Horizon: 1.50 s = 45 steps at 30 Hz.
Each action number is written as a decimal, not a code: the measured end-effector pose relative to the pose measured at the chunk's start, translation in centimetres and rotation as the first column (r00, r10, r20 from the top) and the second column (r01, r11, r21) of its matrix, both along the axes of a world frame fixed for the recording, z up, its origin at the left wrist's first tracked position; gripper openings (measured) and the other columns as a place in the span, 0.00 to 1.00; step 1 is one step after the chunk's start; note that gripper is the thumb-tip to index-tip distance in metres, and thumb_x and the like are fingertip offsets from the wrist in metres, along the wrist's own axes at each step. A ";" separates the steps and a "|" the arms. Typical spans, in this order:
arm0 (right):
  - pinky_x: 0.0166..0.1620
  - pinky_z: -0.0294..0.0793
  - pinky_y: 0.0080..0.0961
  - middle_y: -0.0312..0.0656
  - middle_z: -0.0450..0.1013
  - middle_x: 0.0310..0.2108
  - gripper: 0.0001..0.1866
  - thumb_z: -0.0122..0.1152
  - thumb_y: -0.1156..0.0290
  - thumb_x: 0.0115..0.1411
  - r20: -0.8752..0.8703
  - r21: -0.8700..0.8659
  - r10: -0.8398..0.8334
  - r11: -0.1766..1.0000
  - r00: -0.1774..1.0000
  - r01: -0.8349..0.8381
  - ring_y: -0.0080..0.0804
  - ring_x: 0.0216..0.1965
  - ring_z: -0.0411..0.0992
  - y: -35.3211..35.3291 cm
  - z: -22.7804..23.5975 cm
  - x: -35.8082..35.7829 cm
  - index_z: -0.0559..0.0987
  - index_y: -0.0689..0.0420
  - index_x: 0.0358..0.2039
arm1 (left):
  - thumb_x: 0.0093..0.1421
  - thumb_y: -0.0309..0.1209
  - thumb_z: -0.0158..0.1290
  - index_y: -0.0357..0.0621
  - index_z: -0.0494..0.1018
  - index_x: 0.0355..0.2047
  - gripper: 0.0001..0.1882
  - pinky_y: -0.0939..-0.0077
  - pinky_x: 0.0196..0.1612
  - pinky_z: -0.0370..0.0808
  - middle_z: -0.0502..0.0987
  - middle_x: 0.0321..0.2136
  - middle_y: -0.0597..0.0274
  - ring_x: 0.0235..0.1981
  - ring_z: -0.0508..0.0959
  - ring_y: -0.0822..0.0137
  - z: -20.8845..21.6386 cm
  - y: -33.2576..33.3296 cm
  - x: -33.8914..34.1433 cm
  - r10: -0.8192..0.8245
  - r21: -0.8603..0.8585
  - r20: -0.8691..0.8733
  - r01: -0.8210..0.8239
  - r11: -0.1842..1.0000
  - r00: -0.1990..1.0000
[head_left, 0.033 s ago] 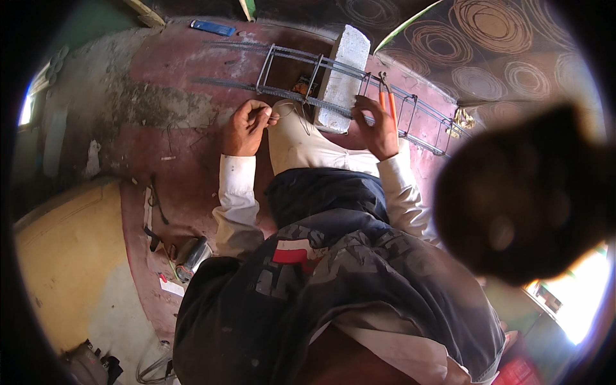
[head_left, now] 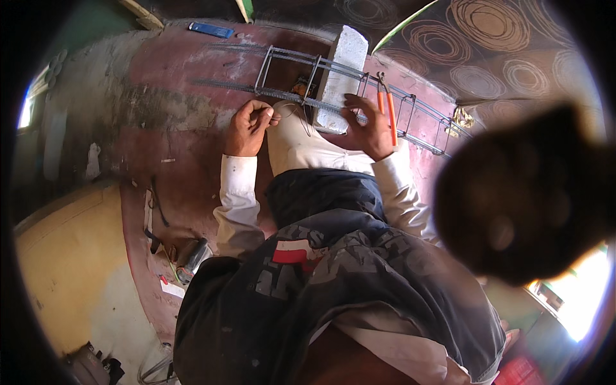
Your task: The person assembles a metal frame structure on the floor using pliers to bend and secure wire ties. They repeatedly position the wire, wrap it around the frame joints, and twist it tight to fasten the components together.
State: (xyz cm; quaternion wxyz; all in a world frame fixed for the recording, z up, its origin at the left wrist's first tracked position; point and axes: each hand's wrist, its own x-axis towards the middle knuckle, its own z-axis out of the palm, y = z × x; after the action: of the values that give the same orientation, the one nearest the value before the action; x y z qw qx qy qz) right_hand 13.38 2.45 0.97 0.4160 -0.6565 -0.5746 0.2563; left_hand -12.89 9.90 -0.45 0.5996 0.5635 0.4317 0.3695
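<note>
My left hand (head_left: 251, 127) is closed in a pinch on a thin tie wire (head_left: 289, 104), left of my knee. The wire curves over the pale trousers toward the near bar of a rebar cage (head_left: 282, 94). My right hand (head_left: 371, 131) is beside that near bar, thumb and forefinger apart. Pliers (head_left: 392, 115) with orange handles lie along its outer side, jaws pointing away; the other fingers seem to hold them, though the grip is partly hidden. Under the cage sits a pale rectangular block (head_left: 346, 54), which props it up.
A blue flat object (head_left: 212, 29) lies at the far left on the worn red floor. Beyond the cage hangs a dark cloth with circle patterns (head_left: 491, 25). A power tool (head_left: 196, 255) rests at lower left. A blurred dark shape (head_left: 513, 199) blocks the right side.
My right hand has moved slightly left along the near bar, its thumb and forefinger spreading apart. The left hand has barely moved.
</note>
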 end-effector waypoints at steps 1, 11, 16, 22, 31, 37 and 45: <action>0.47 0.71 0.37 0.50 0.75 0.41 0.18 0.63 0.68 0.55 0.034 0.035 0.086 0.996 0.996 -0.087 0.48 0.42 0.74 0.7 0.7 -0.9 0.77 0.60 0.45 | 0.64 0.29 0.50 0.38 0.71 0.36 0.06 0.81 0.37 0.74 0.78 0.30 0.62 0.31 0.78 0.74 0.1 0.1 0.5 -0.013 0.011 0.012 0.013 1.000 1.000; 0.43 0.71 0.34 0.46 0.76 0.34 0.08 0.63 0.72 0.54 0.219 0.085 0.214 0.968 0.952 -0.237 0.45 0.37 0.74 2.9 -1.0 -3.7 0.79 0.60 0.35 | 0.65 0.29 0.48 0.40 0.71 0.38 0.06 0.77 0.43 0.74 0.79 0.34 0.58 0.38 0.79 0.68 0.5 0.3 2.3 0.059 -0.028 0.208 -0.054 0.998 0.976; 0.36 0.74 0.32 0.47 0.76 0.30 0.08 0.64 0.69 0.53 -0.064 -0.139 0.293 0.944 0.954 -0.300 0.41 0.31 0.75 0.3 -3.6 -4.5 0.81 0.60 0.32 | 0.64 0.29 0.48 0.42 0.71 0.35 0.05 0.68 0.44 0.75 0.78 0.30 0.57 0.34 0.79 0.63 0.7 0.6 2.1 0.200 -0.306 0.629 0.003 0.952 0.751; 0.48 0.69 0.40 0.51 0.73 0.40 0.24 0.66 0.62 0.52 0.220 0.124 0.134 0.979 0.966 -0.164 0.50 0.43 0.70 2.5 0.7 -3.7 0.75 0.60 0.47 | 0.65 0.30 0.48 0.40 0.70 0.33 0.06 0.77 0.32 0.71 0.74 0.23 0.63 0.23 0.72 0.73 1.0 0.5 3.1 0.077 -0.084 0.201 -0.061 0.995 0.977; 0.43 0.73 0.36 0.47 0.77 0.34 0.08 0.61 0.74 0.54 0.009 0.046 0.445 0.894 0.895 -0.445 0.45 0.38 0.75 4.5 1.8 -1.7 0.81 0.59 0.35 | 0.66 0.32 0.48 0.36 0.69 0.38 0.10 0.79 0.31 0.72 0.76 0.24 0.59 0.25 0.74 0.72 1.5 -0.1 5.0 -0.155 -0.093 0.309 0.192 0.977 0.938; 0.47 0.66 0.36 0.40 0.76 0.32 0.07 0.61 0.69 0.55 0.043 -0.068 0.733 0.680 0.678 -0.730 0.39 0.40 0.73 5.9 1.8 1.5 0.82 0.51 0.35 | 0.67 0.34 0.45 0.38 0.74 0.41 0.13 0.84 0.26 0.68 0.74 0.19 0.66 0.20 0.71 0.76 0.1 0.1 2.9 -0.483 -0.268 0.258 0.543 0.796 0.837; 0.51 0.60 0.39 0.39 0.75 0.38 0.09 0.59 0.65 0.56 0.431 -0.136 0.760 0.587 0.486 -0.798 0.38 0.47 0.71 10.6 0.5 -1.3 0.81 0.48 0.37 | 0.65 0.31 0.48 0.37 0.76 0.37 0.10 0.78 0.25 0.69 0.74 0.17 0.65 0.18 0.72 0.76 -1.9 0.2 1.0 -0.305 0.037 -0.258 0.324 0.945 0.917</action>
State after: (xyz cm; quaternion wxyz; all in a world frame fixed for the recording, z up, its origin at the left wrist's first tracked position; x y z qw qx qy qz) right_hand 12.11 13.03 1.48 0.1378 -0.3468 -0.8975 0.2352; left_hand -11.94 10.07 -2.38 0.5697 0.6906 0.3923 0.2114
